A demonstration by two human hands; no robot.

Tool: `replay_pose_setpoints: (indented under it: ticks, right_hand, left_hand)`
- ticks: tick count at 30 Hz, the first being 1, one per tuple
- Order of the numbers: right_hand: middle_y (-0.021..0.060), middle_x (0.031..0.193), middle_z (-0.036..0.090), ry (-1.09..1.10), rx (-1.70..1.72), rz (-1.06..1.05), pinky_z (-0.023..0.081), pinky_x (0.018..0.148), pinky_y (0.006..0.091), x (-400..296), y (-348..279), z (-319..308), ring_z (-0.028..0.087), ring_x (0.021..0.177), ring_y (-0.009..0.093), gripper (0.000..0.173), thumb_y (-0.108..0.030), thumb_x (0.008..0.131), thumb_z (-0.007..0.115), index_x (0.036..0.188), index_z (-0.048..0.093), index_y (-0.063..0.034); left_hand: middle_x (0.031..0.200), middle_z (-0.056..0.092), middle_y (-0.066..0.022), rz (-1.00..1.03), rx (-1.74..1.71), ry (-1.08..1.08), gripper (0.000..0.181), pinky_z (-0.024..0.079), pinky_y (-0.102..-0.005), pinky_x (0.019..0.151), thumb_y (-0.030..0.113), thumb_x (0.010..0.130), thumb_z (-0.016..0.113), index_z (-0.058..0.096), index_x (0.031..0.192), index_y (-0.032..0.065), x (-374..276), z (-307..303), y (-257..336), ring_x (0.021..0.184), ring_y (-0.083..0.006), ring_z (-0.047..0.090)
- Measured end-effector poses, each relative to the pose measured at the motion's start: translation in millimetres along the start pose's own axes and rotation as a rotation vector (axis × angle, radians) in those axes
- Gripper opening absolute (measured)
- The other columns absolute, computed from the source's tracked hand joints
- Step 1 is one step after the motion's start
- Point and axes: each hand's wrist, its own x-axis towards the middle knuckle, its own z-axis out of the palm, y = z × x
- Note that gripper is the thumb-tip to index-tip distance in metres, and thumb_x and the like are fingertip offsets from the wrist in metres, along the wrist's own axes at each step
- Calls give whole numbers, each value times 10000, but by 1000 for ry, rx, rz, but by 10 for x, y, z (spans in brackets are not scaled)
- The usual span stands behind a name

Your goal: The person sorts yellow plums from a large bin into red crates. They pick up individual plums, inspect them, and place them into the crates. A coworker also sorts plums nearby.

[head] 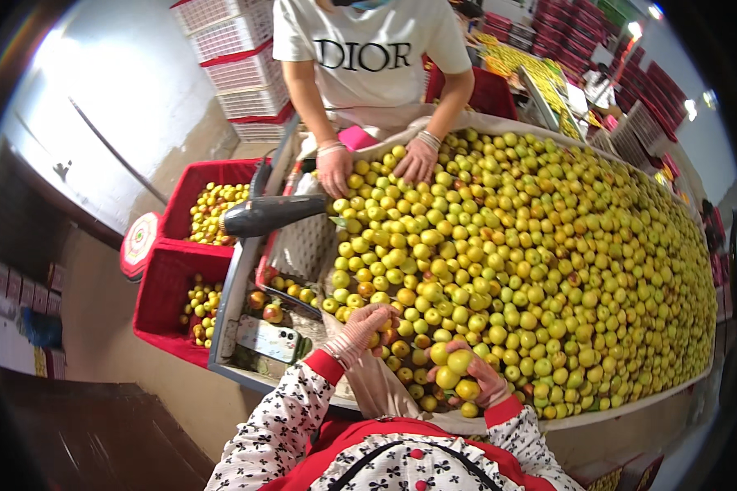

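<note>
A broad heap of yellow-green jujubes (pixel 528 264), some with brown-red patches, spreads over a cloth-lined sorting table. My right hand (pixel 488 382), in a thin pale glove, cups several jujubes (pixel 453 368) at the heap's near edge. To its left, my gloved left hand (pixel 367 324) has its fingers curled round a reddish jujube (pixel 388 336); the palm is hidden from above. Loose jujubes lie between and under both hands. The cloth liner (pixel 378 383) hangs over the near edge, below my left wrist.
Opposite, a co-worker's gloved hands (pixel 374 167) touch the heap. A dark hair dryer (pixel 273 215) lies across the table's left edge. Beside a phone (pixel 267 339) sit two brown-red jujubes (pixel 265 307). Red-lined crates (pixel 178 294) holding jujubes stand left; stacked white crates (pixel 245 67) rise behind.
</note>
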Motion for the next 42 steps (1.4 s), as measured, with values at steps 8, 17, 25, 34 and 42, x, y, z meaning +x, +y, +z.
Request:
replay_pose_setpoints:
  ticks: [8,17,25,34,42]
  right_hand:
    - [179,1409,434,86,88,-59,629,644,381,3,114,138,555,1170,353,570,-402,878,684,1343,443,-179]
    - [155,1338,467,231,271,-142,632,545,431,209,514,360,551,1130,391,519,-352,835,765,1250,496,-195]
    - [152,1283,522,390,163,-162,622,549,449,261,642,249,597,1087,384,531,-347,840,742,1274,477,-196]
    - [144,1203,584,404,114,-179,611,596,398,589,583,431,648,1018,268,631,-341,845,761,1357,433,-176]
    - [40,1213,510,301,81,-227,602,552,284,755,444,721,585,1045,135,662,-428,836,766,1357,445,-173]
  left_hand:
    - [1032,616,-60,221,-912,88,274,486,-275,530,426,994,542,597,1038,161,-262,-734,490,695,-152,595]
    - [1162,632,-95,468,-933,24,286,547,-500,902,347,979,567,625,1184,156,-629,-1275,1334,1066,-333,604]
    - [1131,597,-83,587,-710,273,318,490,-523,904,339,979,570,537,1238,158,-354,-2546,2264,999,-302,591]
    - [1025,602,-66,376,-204,-39,333,526,-286,691,236,921,649,569,1211,94,-103,-1179,1358,796,-183,608]
    - [1156,660,-83,753,1408,-201,291,527,-420,855,201,827,654,675,1106,119,-34,-401,34,973,-348,637]
